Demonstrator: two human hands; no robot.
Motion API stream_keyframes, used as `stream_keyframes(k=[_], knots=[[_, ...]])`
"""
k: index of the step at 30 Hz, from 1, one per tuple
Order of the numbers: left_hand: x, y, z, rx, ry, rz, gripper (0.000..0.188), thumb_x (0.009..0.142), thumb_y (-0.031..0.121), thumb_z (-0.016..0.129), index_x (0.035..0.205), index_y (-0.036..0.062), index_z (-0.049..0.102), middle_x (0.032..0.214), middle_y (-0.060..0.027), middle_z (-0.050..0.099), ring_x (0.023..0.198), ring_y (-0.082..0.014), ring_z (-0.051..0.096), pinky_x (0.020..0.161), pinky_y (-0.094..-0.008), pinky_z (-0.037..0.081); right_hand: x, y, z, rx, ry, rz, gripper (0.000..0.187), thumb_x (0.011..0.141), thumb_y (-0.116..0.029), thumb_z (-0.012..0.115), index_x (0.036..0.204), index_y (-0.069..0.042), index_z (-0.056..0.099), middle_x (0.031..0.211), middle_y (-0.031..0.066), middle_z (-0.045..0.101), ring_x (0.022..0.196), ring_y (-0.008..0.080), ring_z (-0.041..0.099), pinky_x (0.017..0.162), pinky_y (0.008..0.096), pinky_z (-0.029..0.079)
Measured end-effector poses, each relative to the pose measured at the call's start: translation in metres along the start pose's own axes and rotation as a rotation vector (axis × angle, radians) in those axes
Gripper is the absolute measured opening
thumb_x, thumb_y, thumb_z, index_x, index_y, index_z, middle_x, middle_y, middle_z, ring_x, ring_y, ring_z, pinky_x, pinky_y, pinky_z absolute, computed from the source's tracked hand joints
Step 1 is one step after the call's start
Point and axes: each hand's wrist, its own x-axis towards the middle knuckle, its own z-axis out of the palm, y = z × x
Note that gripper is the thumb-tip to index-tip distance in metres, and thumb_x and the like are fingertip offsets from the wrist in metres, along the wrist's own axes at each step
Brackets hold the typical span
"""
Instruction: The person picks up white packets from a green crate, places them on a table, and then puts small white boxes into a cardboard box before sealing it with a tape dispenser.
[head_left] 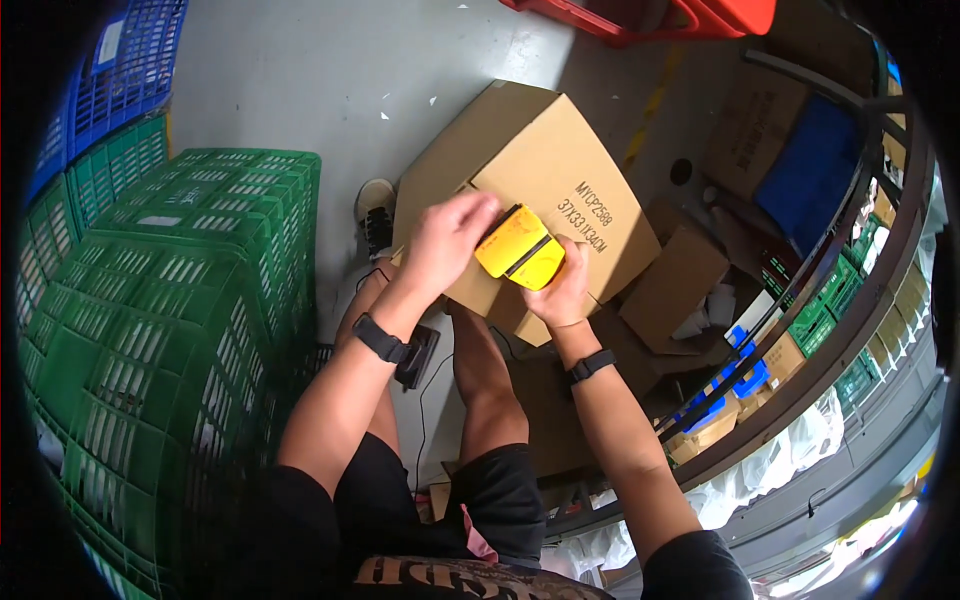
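Note:
My right hand (562, 285) is wrapped round a yellow block-shaped tool (520, 247) with a black band across it; its exact kind does not show. The tool is held over a closed brown cardboard box (600, 160) that stands tilted in front of my legs. Close to the tool's left end, my left hand (450, 240) has its fingers curled and pressed together over the box's edge. Whatever those fingertips may hold is slightly blurred and too small to make out.
Stacked green plastic crates (200, 240) rise on the left, with blue crates (125, 70) behind. A red container (640, 20) sits at the far edge. To the right are an open carton (675, 290) and a curved-looking metal rack (800, 395). A thin black cable (422, 430) hangs between my legs.

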Motion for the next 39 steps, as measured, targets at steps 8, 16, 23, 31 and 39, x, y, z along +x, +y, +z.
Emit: stream_keyframes(k=[8,16,23,31,39], knots=[[0.017,-0.03,0.014,0.532,0.191,0.362,0.038,0.093,0.022,0.06,0.123,-0.0003,0.056,0.128,-0.019,0.055,0.116,-0.0334,0.055,0.096,-0.039,0.045,-0.021,-0.006,-0.02,0.166,0.088,-0.099,0.06,0.063,-0.018,0.077,0.112,-0.002,0.047,0.089,0.0175,0.052,0.081,0.0364,0.05,0.074,0.0426,0.045],[0.003,-0.024,0.03,0.658,0.187,0.471,0.04,0.087,0.02,0.065,0.121,0.0017,0.056,0.124,-0.0176,0.052,0.11,-0.0367,0.052,0.095,-0.0422,0.044,-0.112,-0.036,-0.084,0.374,-0.268,0.099,0.062,0.063,-0.017,0.078,0.115,-0.004,0.048,0.091,0.0172,0.053,0.084,0.0364,0.055,0.073,0.0422,0.047],[-0.002,-0.01,0.025,0.804,0.126,0.455,0.037,0.086,0.017,0.065,0.118,0.0022,0.056,0.118,-0.016,0.054,0.104,-0.035,0.055,0.091,-0.0427,0.046,-0.116,-0.009,-0.09,0.361,-0.359,0.309,0.06,0.063,-0.011,0.074,0.117,-0.005,0.048,0.101,0.0168,0.056,0.095,0.0371,0.057,0.083,0.0407,0.048],[-0.036,-0.011,0.018,0.603,0.131,0.436,0.03,0.086,0.015,0.062,0.115,0.0054,0.06,0.112,-0.015,0.059,0.102,-0.0312,0.058,0.085,-0.0395,0.048,-0.146,0.002,-0.125,0.379,-0.327,0.445,0.059,0.062,-0.011,0.073,0.116,-0.005,0.05,0.107,0.0172,0.056,0.101,0.0388,0.057,0.087,0.0406,0.048],[-0.041,0.017,-0.004,0.613,-0.134,0.134,0.021,0.087,0.01,0.062,0.105,0.0009,0.064,0.086,-0.0137,0.066,0.08,-0.026,0.066,0.074,-0.0351,0.051,-0.144,-0.005,-0.163,0.459,-0.347,0.468,0.058,0.061,-0.011,0.073,0.115,-0.004,0.051,0.107,0.0166,0.056,0.1,0.0374,0.057,0.088,0.039,0.048]])
